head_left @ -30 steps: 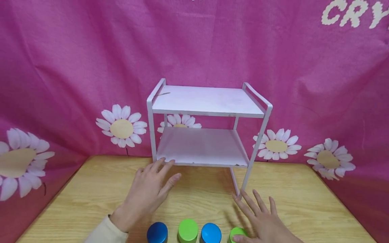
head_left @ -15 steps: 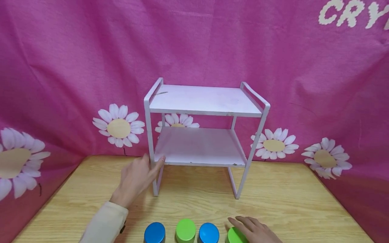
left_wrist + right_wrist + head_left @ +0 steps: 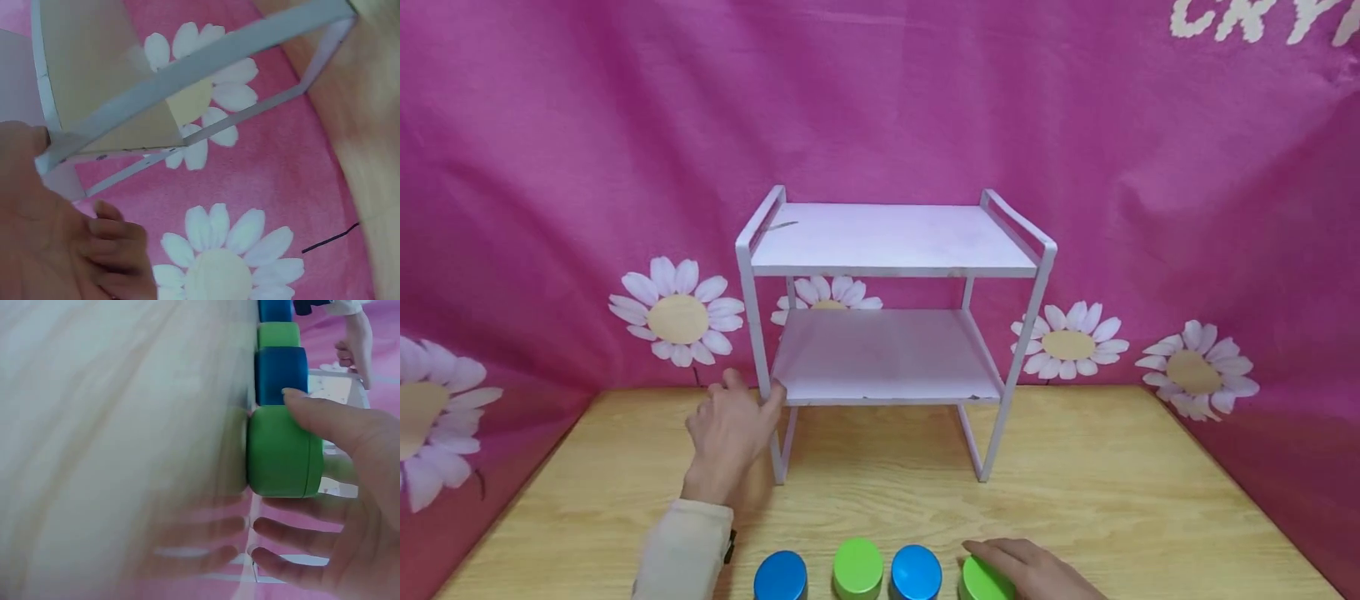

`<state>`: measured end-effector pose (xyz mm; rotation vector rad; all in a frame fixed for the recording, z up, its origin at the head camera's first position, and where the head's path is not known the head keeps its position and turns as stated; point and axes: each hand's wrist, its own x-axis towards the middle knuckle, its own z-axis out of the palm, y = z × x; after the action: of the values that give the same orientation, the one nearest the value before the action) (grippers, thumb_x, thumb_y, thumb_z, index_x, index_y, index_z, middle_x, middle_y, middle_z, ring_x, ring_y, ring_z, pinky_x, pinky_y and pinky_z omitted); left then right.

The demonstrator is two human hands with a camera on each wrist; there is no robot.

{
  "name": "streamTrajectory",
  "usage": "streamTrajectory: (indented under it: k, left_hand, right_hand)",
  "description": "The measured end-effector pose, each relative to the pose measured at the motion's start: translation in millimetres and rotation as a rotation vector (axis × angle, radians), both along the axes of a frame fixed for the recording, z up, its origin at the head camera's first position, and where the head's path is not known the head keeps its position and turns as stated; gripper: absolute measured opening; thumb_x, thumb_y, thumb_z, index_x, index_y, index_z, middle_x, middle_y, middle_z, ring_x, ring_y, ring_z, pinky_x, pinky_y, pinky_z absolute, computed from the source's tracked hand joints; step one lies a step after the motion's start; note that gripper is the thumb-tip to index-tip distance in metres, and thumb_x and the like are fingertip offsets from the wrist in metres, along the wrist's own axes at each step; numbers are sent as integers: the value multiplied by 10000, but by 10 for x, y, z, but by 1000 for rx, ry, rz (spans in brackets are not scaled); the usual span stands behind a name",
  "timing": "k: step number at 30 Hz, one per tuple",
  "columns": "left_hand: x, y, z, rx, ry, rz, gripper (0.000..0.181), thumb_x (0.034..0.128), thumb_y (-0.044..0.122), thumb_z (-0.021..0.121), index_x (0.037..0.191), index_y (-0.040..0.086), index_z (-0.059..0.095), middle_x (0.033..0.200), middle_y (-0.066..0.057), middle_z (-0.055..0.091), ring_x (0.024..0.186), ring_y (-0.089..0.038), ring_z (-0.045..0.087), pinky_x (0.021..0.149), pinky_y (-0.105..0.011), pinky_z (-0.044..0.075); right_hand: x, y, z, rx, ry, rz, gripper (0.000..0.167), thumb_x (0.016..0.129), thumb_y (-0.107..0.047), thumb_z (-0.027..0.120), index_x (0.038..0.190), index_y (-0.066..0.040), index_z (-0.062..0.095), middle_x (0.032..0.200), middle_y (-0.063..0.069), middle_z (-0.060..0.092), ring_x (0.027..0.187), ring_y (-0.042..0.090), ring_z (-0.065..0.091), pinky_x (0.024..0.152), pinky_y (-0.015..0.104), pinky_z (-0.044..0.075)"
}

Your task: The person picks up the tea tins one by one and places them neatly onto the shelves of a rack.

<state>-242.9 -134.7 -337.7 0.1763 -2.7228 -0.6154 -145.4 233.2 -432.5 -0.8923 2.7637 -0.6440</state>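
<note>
My left hand (image 3: 726, 437) is at the left front leg of a small white two-tier shelf rack (image 3: 891, 271). Its thumb (image 3: 37, 140) touches the leg, while the other fingers (image 3: 115, 247) hang loosely curled beside it. At the near edge of the head view, my right hand (image 3: 1030, 571) holds a small green lidded jar (image 3: 281, 453). Its thumb lies on one side and its fingers on the other; the jar stands on the table. A light blue jar (image 3: 916, 572), another green jar (image 3: 858, 568) and a dark blue jar (image 3: 781, 577) form a row to its left.
A wooden table (image 3: 1090, 475) carries the rack and the jars. Behind it hangs a pink cloth (image 3: 880, 100) printed with white daisies, close to the rack's back. Bare wood lies between the rack's feet and the jars.
My left hand has moved left from the lower shelf's front edge to the rack's left leg. My right hand has drawn back from the right leg and taken hold of the right-hand green jar.
</note>
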Motion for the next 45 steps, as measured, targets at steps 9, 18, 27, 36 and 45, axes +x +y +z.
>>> streamTrajectory:
  k: [9, 18, 27, 36, 45]
  left_hand:
    - [5, 50, 15, -12, -40, 84, 524, 937, 453, 384, 857, -62, 448, 876, -295, 482, 867, -471, 461, 780, -632, 337]
    - [-29, 35, 50, -79, 21, -8, 471, 924, 403, 440, 711, -16, 470, 796, -234, 485, 840, -430, 449, 795, -563, 287]
    - [-150, -102, 42, -28, 22, -219, 404, 939, 341, 442, 699, 23, 514, 769, -140, 494, 735, -312, 472, 654, -421, 424]
    - [-160, -165, 31, -59, -50, -262, 397, 966, 354, 411, 744, 42, 518, 891, -147, 493, 878, -338, 412, 808, -466, 310]
    - [-159, -166, 35, -39, -82, -284, 367, 961, 354, 428, 939, -9, 478, 898, -142, 456, 909, -338, 396, 817, -477, 287]
  right_hand:
    - [-51, -70, 42, -2, -124, -12, 702, 801, -490, 727, 1370, -132, 526, 1207, 78, 604, 997, 147, 554, 805, 346, 519]
    - [-30, -18, 22, -18, -106, -23, 719, 797, -533, 712, 1368, -136, 529, 1167, 50, 603, 982, 110, 544, 787, 320, 518]
    - [-86, 29, -71, -40, -70, 8, 699, 808, -511, 713, 1378, -152, 522, 1173, 71, 599, 993, 112, 542, 776, 315, 520]
    - [-77, 8, -68, -35, -86, -8, 719, 802, -552, 697, 1377, -157, 520, 1174, 55, 594, 1009, 111, 544, 784, 322, 518]
    - [-67, 4, -33, -91, -207, -58, 754, 799, -482, 736, 1403, -112, 480, 1185, 61, 588, 954, 100, 543, 809, 368, 529]
